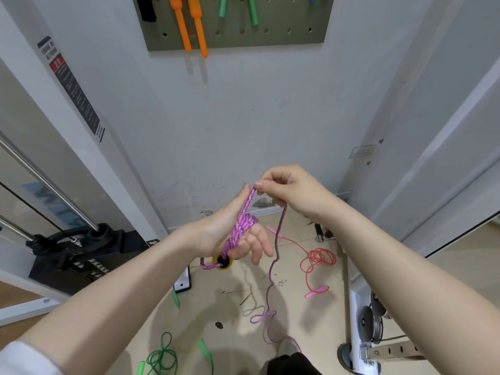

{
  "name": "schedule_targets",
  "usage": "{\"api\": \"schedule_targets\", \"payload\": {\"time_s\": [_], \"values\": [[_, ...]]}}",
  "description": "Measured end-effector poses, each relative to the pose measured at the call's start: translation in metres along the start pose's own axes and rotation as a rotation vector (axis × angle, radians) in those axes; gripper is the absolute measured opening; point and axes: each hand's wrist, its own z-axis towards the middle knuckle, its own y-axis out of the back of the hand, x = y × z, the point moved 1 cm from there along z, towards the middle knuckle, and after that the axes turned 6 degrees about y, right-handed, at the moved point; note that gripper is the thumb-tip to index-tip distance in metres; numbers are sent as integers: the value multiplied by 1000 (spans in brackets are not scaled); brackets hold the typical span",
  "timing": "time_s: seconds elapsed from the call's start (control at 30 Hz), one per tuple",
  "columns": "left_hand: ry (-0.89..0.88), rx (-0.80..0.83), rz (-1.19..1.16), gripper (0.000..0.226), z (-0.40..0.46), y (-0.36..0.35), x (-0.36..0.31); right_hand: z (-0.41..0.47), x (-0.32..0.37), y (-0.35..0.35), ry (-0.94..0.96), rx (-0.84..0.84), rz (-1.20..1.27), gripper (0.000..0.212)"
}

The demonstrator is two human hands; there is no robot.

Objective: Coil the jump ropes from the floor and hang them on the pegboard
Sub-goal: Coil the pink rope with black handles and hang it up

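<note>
A purple-pink braided jump rope (275,255) is wound in several turns round the palm of my left hand (232,234), whose fingers are spread and point down. My right hand (284,185) pinches the rope just above the left thumb. From there the free length hangs down to the floor and ends in loose loops. A yellow and black handle end (222,262) dangles under my left hand. On the wall ahead hangs the grey-green pegboard (284,33), with orange handles (198,28) and green handles (251,9) on it.
A red rope with pink handles (318,262) lies on the floor to the right. A green rope (162,357) lies at the lower left. Black gym equipment (89,255) stands on the left, and a white machine with pulleys (370,326) on the right.
</note>
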Motion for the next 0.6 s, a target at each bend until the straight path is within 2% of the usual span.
{"api": "schedule_targets", "payload": {"time_s": [0.03,0.1,0.17,0.23,0.33,0.43,0.5,0.57,0.6], "values": [[-33,73,-44,112,-1,-3,-2,0,-8,-3,-24,-9,-24,20],[-153,161,-216,108,-7,-11,-12,-10,-23,-15,-70,99,-125,20],[-305,132,-360,103,-8,-8,-18,-24,-30,-30,-111,258,-251,31],[-372,-57,-408,96,-3,4,-17,-33,-32,-42,-120,377,-339,37],[-356,-390,-389,79,10,25,-2,-34,-17,-39,-113,481,-371,26],[-264,-540,-180,72,11,31,17,-34,19,-25,-123,600,-51,9],[-188,-435,-18,87,10,26,22,-27,35,-14,-70,496,138,14],[-116,-231,63,107,3,15,24,-13,35,-6,33,271,164,17],[-105,-153,93,110,0,9,23,-6,30,-4,86,158,169,18]]}}
